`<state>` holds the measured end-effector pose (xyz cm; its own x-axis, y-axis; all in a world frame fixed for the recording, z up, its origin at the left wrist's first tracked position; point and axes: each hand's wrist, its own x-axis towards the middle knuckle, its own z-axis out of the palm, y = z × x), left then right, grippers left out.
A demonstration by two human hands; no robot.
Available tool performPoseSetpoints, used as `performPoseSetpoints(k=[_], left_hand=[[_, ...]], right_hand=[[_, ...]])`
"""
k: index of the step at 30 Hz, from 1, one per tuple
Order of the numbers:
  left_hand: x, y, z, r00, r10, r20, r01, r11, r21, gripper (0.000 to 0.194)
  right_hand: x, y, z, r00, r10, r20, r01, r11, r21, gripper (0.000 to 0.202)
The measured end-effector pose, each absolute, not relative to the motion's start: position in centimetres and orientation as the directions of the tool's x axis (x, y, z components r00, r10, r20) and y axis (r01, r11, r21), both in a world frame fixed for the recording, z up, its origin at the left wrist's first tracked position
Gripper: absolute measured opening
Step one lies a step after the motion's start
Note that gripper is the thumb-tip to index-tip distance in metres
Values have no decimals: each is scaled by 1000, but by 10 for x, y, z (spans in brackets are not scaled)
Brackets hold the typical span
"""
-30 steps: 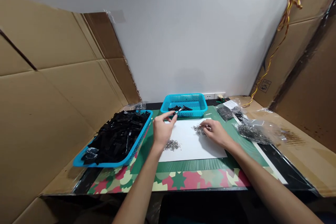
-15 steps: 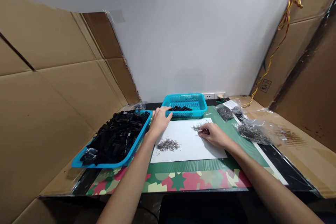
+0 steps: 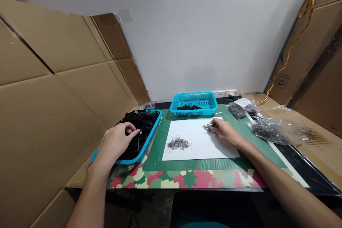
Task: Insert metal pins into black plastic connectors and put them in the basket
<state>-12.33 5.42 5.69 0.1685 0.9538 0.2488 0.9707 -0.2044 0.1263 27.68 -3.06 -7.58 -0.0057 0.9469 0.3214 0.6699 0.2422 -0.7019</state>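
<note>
My left hand (image 3: pixel 117 140) is over the blue basket (image 3: pixel 149 139) heaped with black pieces (image 3: pixel 144 123), its fingers curled and apart with nothing visible between them. On the white sheet (image 3: pixel 195 149), my right hand (image 3: pixel 215 126) has thumb and fingers pressed together at the small metal pile (image 3: pixel 207 128); whatever they pinch is too small to name. A larger pile of small metal parts (image 3: pixel 179 143) lies toward the sheet's left side.
A second blue basket (image 3: pixel 193 113) at the back holds some black pieces. Clear bags of metal parts (image 3: pixel 267 131) lie to the right. Cardboard walls (image 3: pixel 80 96) flank the table; yellow wires (image 3: pixel 290 51) hang at right.
My left hand has moved from the back basket, left and nearer, to above the heaped basket. My right hand stays at the small pile. The camera view has shifted slightly left.
</note>
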Motion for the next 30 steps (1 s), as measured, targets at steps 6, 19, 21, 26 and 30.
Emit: performPoseSetpoints(k=[6, 19, 21, 26, 30], left_hand=[[-126, 48, 38, 211, 926, 314, 976, -218, -12, 36], [-127, 64, 26, -39, 816, 576, 942, -161, 293, 20], [-125, 66, 29, -73, 822, 565, 928, -152, 341, 18], [-116, 64, 38, -147, 800, 581, 862, -184, 472, 16], [-113, 61, 39, -142, 739, 658, 837, -265, 478, 13]], right_hand=[[275, -34, -73, -43, 941, 336, 633, 286, -720, 8], [278, -33, -66, -31, 943, 330, 385, 316, -867, 17], [279, -32, -67, -21, 960, 278, 293, 272, -917, 15], [280, -28, -71, -6, 977, 212, 171, 209, -963, 19], [279, -27, -72, 2, 978, 206, 167, 203, -965, 21]])
